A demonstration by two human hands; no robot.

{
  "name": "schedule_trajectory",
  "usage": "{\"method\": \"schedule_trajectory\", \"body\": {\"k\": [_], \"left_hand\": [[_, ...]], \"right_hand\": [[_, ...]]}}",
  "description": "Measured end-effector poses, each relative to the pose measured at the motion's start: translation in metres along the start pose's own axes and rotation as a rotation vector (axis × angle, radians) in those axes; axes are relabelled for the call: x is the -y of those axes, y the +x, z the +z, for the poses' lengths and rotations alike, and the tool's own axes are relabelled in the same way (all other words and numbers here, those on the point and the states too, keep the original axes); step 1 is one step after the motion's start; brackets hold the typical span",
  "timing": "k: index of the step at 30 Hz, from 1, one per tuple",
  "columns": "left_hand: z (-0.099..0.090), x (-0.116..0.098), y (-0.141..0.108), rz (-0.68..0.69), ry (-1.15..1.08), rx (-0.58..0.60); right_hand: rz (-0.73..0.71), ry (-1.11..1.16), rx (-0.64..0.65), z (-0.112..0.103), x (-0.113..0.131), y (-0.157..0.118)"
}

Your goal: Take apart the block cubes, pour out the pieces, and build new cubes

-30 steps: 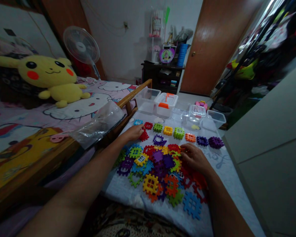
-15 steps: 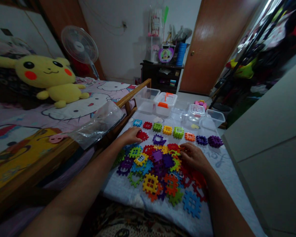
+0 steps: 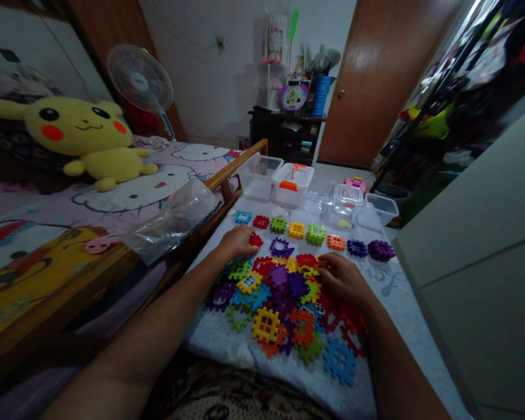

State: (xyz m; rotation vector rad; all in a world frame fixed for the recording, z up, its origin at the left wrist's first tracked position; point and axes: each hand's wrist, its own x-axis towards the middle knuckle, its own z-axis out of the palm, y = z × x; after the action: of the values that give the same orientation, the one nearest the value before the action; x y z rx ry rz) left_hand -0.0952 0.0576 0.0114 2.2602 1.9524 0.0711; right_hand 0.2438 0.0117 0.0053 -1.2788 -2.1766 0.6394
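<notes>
My left hand (image 3: pixel 240 241) has its fingers and thumb closed around a red notched building-block piece (image 3: pixel 256 240), partly hidden by the hand. Beside it lies a purple frame-shaped piece (image 3: pixel 282 247). My right hand (image 3: pixel 340 273) rests at the right side of a loose pile of colourful notched plastic pieces, its fingers loosely bent and apart. Under and near that hand are several red pieces (image 3: pixel 330 319). In the pile I see a yellow window piece (image 3: pixel 266 325), a dark purple square (image 3: pixel 297 284) and, at the front right, a blue window piece (image 3: pixel 339 360).
Behind the pile runs a row of assembled blocks, from a blue one (image 3: pixel 244 217) to a dark purple one (image 3: pixel 381 251). Clear plastic boxes, one with an orange-handled lid (image 3: pixel 294 178), stand at the table's far end. A wooden bed rail (image 3: pixel 240 163) borders the left; a white cabinet (image 3: pixel 476 262) stands right.
My left hand has moved slightly right and covers more of the red piece. The right hand has stayed in place at the pile.
</notes>
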Motion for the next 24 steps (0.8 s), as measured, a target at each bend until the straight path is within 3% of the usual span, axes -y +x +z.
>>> {"method": "schedule_trajectory", "body": {"k": [17,24], "left_hand": [[-0.002,-0.01,0.005,-0.116,0.091,0.015],[-0.01,-0.004,0.01,0.002,0.089,0.007]], "right_hand": [[0.0,-0.022,0.006,-0.002,0.003,0.001],[0.001,-0.007,-0.003,-0.001,0.002,0.0]]}}
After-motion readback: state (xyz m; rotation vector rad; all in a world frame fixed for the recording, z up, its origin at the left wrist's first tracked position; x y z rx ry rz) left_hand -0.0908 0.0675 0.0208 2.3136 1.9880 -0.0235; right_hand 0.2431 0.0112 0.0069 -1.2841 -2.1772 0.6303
